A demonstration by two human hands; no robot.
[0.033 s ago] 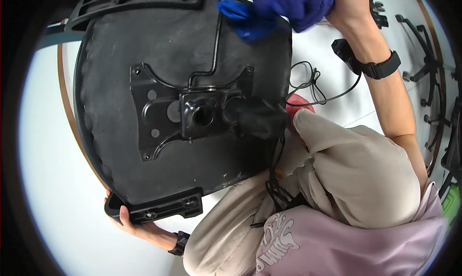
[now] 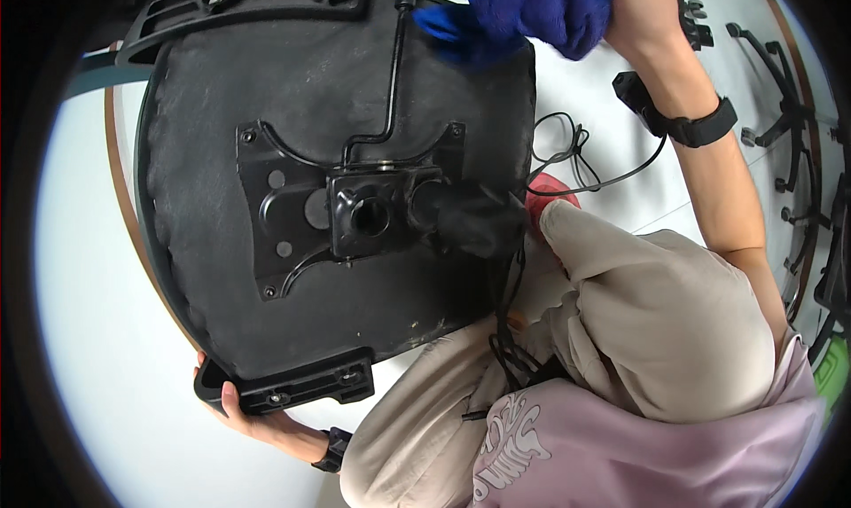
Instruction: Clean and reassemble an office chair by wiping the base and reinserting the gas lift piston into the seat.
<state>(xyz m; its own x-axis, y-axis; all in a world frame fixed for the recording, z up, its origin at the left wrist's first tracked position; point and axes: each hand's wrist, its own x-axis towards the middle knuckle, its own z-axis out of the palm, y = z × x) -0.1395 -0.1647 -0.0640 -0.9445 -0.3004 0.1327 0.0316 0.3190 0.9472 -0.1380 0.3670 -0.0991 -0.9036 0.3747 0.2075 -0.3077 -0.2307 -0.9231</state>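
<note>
An office chair seat (image 2: 292, 82) shows its black underside, with a metal mounting plate (image 2: 270, 207) and a bent lever rod (image 2: 393, 82) fixed to it. At the lower left, my left hand (image 2: 244, 415) is closed round the end of the black armrest bracket (image 2: 310, 386), thumb on top. My right hand (image 2: 640, 16), at the top right, grips a bunched blue cloth (image 2: 541, 16), which hides most of its fingers. The cloth hangs over the seat's far right corner, its loose end blurred. Whether it touches the seat I cannot tell.
A second armrest bracket (image 2: 257, 16) runs along the seat's far edge. A black cable (image 2: 581, 153) lies looped on the white floor and leads to my right wristband (image 2: 705, 122). Chair bases with castors (image 2: 784, 109) stand at the right. My knee (image 2: 656, 304) is close beside the seat.
The blue cloth's loose end has swung slightly right and up. The seat has shifted a little, its far side slightly left. My left hand keeps its hold.
</note>
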